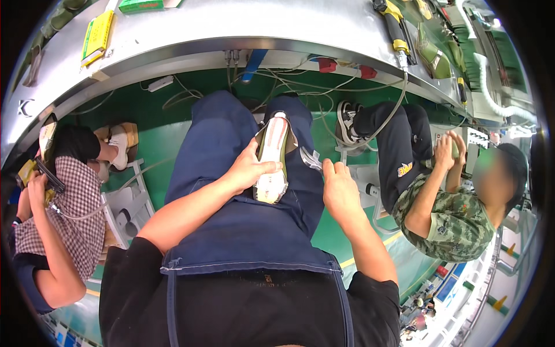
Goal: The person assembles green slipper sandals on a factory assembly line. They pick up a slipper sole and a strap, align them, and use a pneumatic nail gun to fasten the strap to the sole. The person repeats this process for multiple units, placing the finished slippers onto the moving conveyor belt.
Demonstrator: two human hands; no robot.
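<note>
My left hand (pixel 250 169) grips a shoe (pixel 273 156) that lies sole-up on my lap, over a blue apron (pixel 243 231). The shoe has a whitish sole with an olive-green edge. My right hand (pixel 338 188) holds a small metal tool (pixel 310 157) whose tip sits just beside the shoe's right edge. Both forearms come in from below.
A curved grey metal workbench (pixel 231 23) runs across the top, with a yellow box (pixel 97 34), a green box (pixel 140 6) and a yellow power tool (pixel 396 29) on it. Cables hang under it. A seated person in a checked shirt (pixel 75 214) is left; another in camouflage (pixel 451 222) is right.
</note>
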